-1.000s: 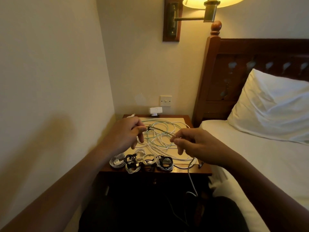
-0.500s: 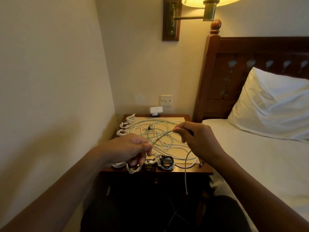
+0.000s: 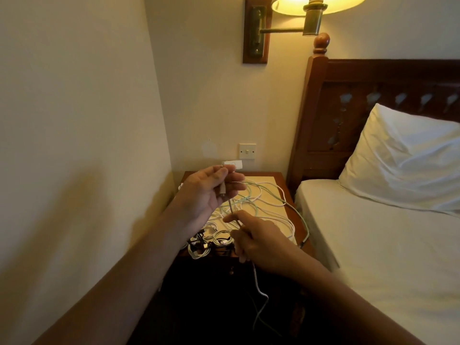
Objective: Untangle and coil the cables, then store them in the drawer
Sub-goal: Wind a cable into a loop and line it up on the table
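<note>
A tangle of white and pale green cables [image 3: 263,207] lies on the wooden nightstand [image 3: 283,180]. Several small coiled cables [image 3: 204,245], white and black, sit along its front edge. My left hand [image 3: 209,192] is raised palm-up above the nightstand and holds the plug end of a thin cable [image 3: 232,210] between thumb and fingers. My right hand [image 3: 254,240] is lower and nearer, gripping the same cable; its loose length hangs down below my fist in front of the nightstand.
The nightstand stands in a corner, with a wall to the left and a bed [image 3: 385,245] with a white pillow [image 3: 408,163] to the right. A wall switch [image 3: 247,151] and a small white adapter [image 3: 235,164] are behind it. A wall lamp [image 3: 313,6] glows above.
My left hand has risen and turned palm-up with the cable end. My right hand has dropped down and toward me along the cable, which now runs nearly upright between the hands.
</note>
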`<state>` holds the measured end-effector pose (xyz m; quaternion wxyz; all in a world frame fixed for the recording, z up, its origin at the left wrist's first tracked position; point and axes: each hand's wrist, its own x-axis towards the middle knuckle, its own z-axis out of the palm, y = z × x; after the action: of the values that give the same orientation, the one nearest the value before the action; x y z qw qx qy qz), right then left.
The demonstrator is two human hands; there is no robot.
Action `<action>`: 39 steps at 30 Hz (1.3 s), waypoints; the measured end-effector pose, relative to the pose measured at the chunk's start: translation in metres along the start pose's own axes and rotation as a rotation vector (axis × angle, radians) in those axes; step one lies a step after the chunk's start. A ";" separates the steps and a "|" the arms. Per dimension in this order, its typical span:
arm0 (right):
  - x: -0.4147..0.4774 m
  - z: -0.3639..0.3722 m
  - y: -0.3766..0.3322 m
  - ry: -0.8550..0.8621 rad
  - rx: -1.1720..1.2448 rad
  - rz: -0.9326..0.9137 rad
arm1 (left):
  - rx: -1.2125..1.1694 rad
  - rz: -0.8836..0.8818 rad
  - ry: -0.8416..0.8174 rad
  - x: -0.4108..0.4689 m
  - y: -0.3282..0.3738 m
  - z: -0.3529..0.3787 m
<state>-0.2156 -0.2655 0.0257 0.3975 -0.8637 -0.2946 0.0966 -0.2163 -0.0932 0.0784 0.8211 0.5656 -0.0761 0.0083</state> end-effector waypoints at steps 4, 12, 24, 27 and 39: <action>-0.007 -0.024 -0.030 -0.070 -0.080 0.055 | 0.588 0.158 0.013 0.001 -0.017 -0.010; 0.005 -0.088 -0.041 0.091 -0.134 -0.096 | 0.585 -0.074 -0.347 -0.020 -0.007 -0.011; -0.016 -0.013 -0.012 -0.049 0.133 0.006 | 0.005 0.083 -0.015 -0.001 0.014 -0.001; -0.022 -0.024 -0.036 -0.040 -0.078 -0.047 | 0.420 0.159 0.020 -0.006 0.000 0.001; 0.012 -0.077 -0.014 0.254 0.185 -0.185 | 0.170 -0.131 -0.346 -0.027 0.007 -0.005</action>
<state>-0.1810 -0.2996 0.0884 0.5165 -0.7978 -0.3100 -0.0238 -0.2432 -0.0841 0.0795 0.7440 0.6295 -0.1781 -0.1360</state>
